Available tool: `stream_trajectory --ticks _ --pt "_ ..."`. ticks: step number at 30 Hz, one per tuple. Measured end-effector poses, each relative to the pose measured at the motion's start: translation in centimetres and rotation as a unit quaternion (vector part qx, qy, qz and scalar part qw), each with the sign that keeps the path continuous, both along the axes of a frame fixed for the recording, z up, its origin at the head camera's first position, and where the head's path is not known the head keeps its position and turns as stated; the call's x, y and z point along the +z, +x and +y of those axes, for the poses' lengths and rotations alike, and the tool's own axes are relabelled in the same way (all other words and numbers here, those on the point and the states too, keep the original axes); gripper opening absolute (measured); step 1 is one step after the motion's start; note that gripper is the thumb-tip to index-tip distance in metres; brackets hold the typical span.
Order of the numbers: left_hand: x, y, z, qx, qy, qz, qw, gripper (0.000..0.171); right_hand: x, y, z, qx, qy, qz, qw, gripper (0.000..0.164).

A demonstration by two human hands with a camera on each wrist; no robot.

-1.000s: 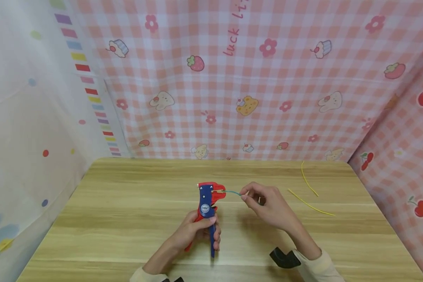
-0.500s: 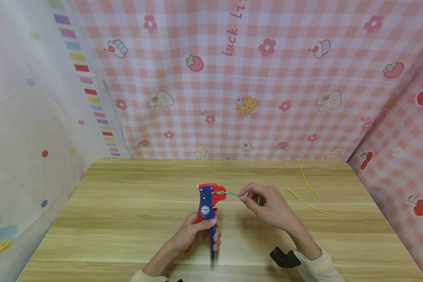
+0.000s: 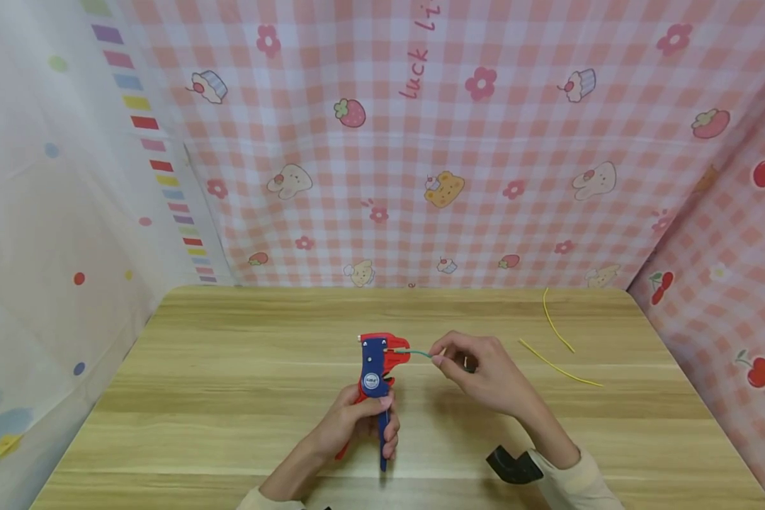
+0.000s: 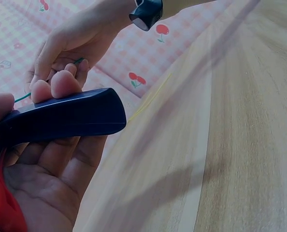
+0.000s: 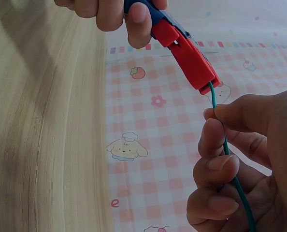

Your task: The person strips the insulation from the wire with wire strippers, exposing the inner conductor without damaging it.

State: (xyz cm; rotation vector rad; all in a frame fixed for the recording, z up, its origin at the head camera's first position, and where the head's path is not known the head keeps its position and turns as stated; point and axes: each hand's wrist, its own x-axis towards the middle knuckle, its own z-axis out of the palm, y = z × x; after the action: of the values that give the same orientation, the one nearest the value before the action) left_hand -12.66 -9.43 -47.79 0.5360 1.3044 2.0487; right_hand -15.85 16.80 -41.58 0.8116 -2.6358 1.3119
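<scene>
"What does the left hand point(image 3: 349, 414) have?"

"A wire stripper point(image 3: 373, 361). Its fingers are wrapped around the blue handle, with the red handle against the palm. The stripper stands up past the thumb, its red mouth turned toward the right hand point(image 3: 481, 368)."

"And that right hand, is it gripping something?"

"Yes, a green wire point(image 5: 237, 187), pinched between thumb and forefinger. One end reaches from the fingertips to the stripper's mouth, just to the left of the hand; the rest trails back along the palm, beside the curled fingers."

"Do the two hands touch?"

"No, they are apart, with the stripper's nose and a short stretch of green wire between them."

"What lies near the right hand?"

"Two yellow wires on the wooden counter point(image 3: 229, 397), off to its right. The nearer yellow wire point(image 3: 556, 366) lies slantwise just beyond the hand; the farther yellow wire point(image 3: 552, 324) curves away toward the back edge."

"Anything on the wrist?"

"A black band point(image 3: 513, 467) sits by the right wrist, near the pale sleeve point(image 3: 574, 485)."
</scene>
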Motion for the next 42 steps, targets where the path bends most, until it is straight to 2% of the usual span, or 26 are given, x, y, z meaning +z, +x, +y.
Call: stream_trajectory --ticks 13,20,29,35,42 --pt "-0.1 0.2 0.2 0.023 -0.026 0.010 0.9993 0.018 0.0 0.1 0.0 0.000 -0.002 -0.002 1.000 0.010" --pt "-0.2 0.6 0.9 0.070 -0.090 -0.002 0.9935 0.028 0.0 0.1 0.0 0.007 -0.003 -0.001 1.000 0.008" --pt "0.0 1.3 1.8 0.122 -0.113 -0.042 0.9853 0.018 -0.2 -0.1 0.0 0.006 -0.004 0.001 1.000 0.010" --pt "-0.2 1.3 2.0 0.130 -0.116 -0.052 0.9832 0.018 -0.2 -0.1 0.1 0.007 -0.006 -0.001 1.000 0.010" --pt "-0.3 1.1 1.8 0.112 -0.115 -0.022 0.9868 0.020 -0.2 -0.2 0.4 0.007 -0.006 -0.010 1.000 0.008"
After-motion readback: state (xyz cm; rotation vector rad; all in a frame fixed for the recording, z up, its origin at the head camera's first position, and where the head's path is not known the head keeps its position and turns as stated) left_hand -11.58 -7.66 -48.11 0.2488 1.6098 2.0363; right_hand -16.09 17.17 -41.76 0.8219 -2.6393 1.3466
